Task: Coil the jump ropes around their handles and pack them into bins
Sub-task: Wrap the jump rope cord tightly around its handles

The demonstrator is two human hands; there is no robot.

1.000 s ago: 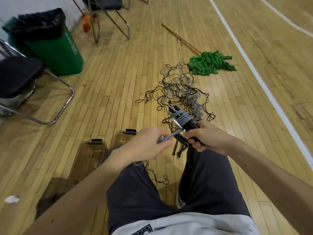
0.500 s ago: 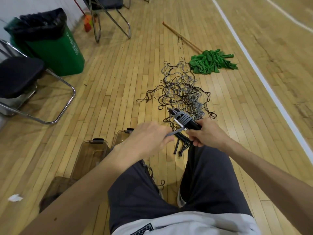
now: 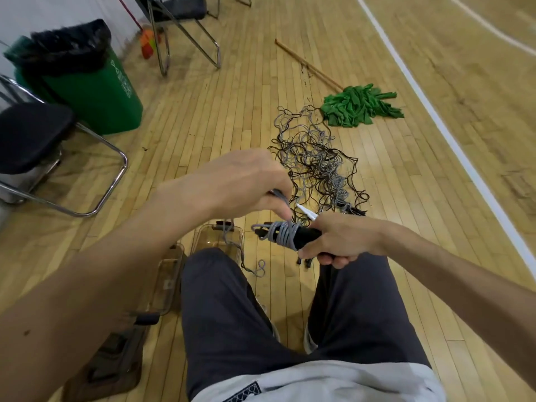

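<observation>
Grey rope (image 3: 282, 235) lies wound round the black handles (image 3: 307, 236), which jut toward the person's left from the curled grip of the right hand (image 3: 345, 239). The left hand (image 3: 240, 184) pinches the rope's free strand just above the coil.

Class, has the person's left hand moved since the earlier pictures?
Yes. The left hand has risen: earlier it covered the clear bin's far end, now it is above it.
</observation>
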